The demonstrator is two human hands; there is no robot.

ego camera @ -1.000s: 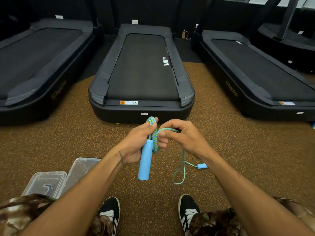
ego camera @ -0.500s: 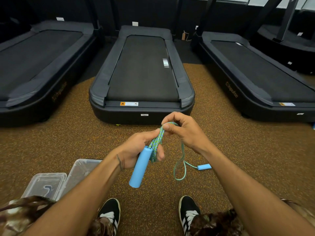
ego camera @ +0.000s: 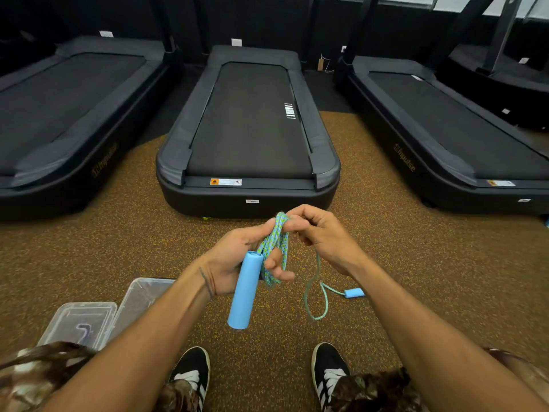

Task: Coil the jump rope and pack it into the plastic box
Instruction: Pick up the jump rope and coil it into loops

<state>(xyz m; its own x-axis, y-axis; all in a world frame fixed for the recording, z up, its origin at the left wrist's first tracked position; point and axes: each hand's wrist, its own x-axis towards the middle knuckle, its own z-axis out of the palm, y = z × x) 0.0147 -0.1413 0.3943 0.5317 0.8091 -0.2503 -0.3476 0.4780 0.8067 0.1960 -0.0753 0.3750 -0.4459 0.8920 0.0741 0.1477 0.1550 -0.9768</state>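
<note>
Hands met above the floor [ego camera: 430, 278], up and right of the open plastic box [ego camera: 80, 318]: the left hand [ego camera: 234, 260] gripped a blue handle [ego camera: 245, 289] and the looped jump rope [ego camera: 274, 248], while the right hand [ego camera: 323, 236] pinched the loops' top. Loose rope trailed down to the second handle [ego camera: 354, 292], which lay on the floor farther right.

- jump rope [ego camera: 274, 242]: speckled green-blue cord looped in my left hand [ego camera: 234, 263], blue handle [ego camera: 244, 291] dangling, other handle [ego camera: 354, 292] on floor [ego camera: 416, 263].
- plastic box [ego camera: 89, 310]: clear, open, at my left.
</note>
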